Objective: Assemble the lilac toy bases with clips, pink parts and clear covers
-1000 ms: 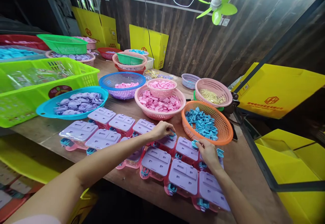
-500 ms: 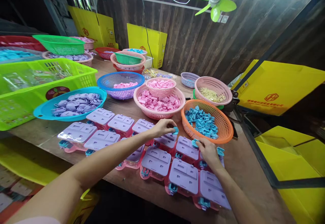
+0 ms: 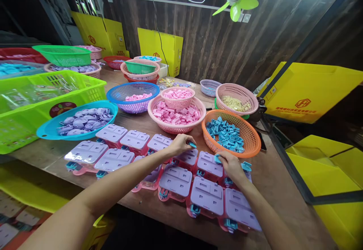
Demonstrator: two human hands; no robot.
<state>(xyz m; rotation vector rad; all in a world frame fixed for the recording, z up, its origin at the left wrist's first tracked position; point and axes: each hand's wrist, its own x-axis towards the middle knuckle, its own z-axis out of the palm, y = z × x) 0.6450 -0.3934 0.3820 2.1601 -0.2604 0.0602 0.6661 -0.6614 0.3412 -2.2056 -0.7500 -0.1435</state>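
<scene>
Two rows of small pink boxes with purple lids point(image 3: 175, 181) sit along the front of the table, several with blue clips at their near ends. My left hand point(image 3: 182, 145) pinches a small blue plastic clip point(image 3: 192, 145) just above a back-row lid. Over the lid beside it, my right hand point(image 3: 229, 163) grips another blue plastic piece point(image 3: 217, 159) between thumb and fingers. One more blue piece point(image 3: 246, 166) lies on the box to the right of that hand. Behind my hands stands an orange basket point(image 3: 253, 138) of blue clips.
A pink basket point(image 3: 153, 108) of pink parts, a blue basket point(image 3: 112, 89) and a turquoise basin point(image 3: 45, 127) of purple parts stand behind the boxes. A green crate point(image 3: 93, 91) is at left. Yellow cartons point(image 3: 320, 91) and a black metal frame point(image 3: 300, 182) border the right.
The blue clip in my left hand has turned and now shows edge-on. My right hand keeps its piece in nearly the same place. The whole view has shifted slightly.
</scene>
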